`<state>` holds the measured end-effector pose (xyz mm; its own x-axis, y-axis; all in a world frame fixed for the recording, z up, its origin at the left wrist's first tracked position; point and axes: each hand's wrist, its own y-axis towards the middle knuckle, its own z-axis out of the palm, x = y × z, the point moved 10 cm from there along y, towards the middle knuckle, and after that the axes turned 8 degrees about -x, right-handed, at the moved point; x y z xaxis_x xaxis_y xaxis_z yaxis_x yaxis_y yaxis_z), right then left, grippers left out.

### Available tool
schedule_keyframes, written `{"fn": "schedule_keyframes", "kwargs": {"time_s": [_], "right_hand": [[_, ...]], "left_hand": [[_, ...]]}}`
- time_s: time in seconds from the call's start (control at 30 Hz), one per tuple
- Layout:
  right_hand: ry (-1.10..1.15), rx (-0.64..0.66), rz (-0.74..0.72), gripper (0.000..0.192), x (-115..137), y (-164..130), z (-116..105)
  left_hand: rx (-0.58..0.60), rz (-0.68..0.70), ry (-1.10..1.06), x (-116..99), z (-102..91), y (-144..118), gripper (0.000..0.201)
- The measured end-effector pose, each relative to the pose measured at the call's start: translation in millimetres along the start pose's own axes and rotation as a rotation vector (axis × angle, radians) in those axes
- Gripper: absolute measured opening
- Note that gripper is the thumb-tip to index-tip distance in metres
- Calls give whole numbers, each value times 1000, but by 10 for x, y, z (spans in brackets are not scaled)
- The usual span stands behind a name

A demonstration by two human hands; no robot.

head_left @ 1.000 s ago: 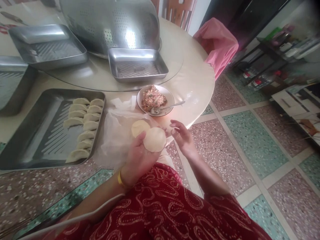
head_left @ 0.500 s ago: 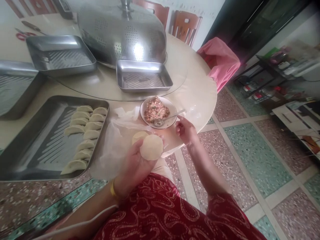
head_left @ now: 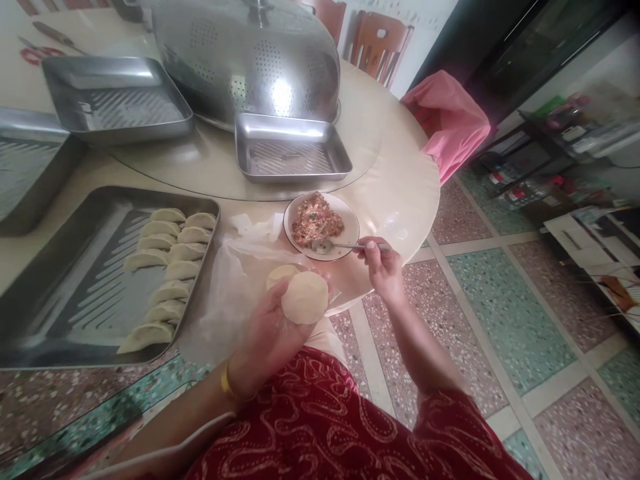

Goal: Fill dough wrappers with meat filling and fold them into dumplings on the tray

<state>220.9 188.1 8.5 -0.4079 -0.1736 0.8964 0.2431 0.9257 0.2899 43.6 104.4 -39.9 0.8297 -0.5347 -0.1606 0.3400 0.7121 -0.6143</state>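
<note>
A round, pale dumpling wrapper rests on my left hand, its thumb closed over the edge. Another wrapper lies just behind it, on the plastic sheet or close above it; I cannot tell which. My right hand pinches the handle of a metal spoon. The spoon's bowl sits at the near edge of the minced meat filling, inside a white plate. To the left, folded dumplings stand in two rows along the right side of a large metal tray.
Clear plastic lies between tray and plate. A smaller metal tray and a big perforated steel lid stand behind, with another tray at left. The table's rounded edge curves past a pink-draped chair.
My right hand has closed on the spoon's handle, where before it was just beside it with a finger extended. The spoon has swung nearly level. My left hand still holds the wrapper.
</note>
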Motion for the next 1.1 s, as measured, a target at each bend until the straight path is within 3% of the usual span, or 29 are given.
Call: {"fn": "schedule_keyframes", "kwargs": {"time_s": [0.17,0.3,0.43,0.63,0.8,0.97,1.1], "right_hand": [[-259,-71,-315,19,391,37,-276],[-354,-61,-402,25,386,333,-194],[-360,-31,-416,31,290,499,-44],[-321,-17,-333,32,238,416,-152],[-308,122,-334,32,345,343,-169],[-254,288,-375,28,468,266,-38],[-235,273,-422,26,494,238,-36]], "left_hand": [[28,11,-2,2,3,0,30],[24,8,-5,26,-19,-17,30],[25,11,-7,38,-21,-35,32],[9,32,20,37,-4,-47,29],[-27,7,55,85,-7,-43,30],[-63,-8,35,109,-31,-53,32],[-65,-8,17,120,-27,-82,33]]}}
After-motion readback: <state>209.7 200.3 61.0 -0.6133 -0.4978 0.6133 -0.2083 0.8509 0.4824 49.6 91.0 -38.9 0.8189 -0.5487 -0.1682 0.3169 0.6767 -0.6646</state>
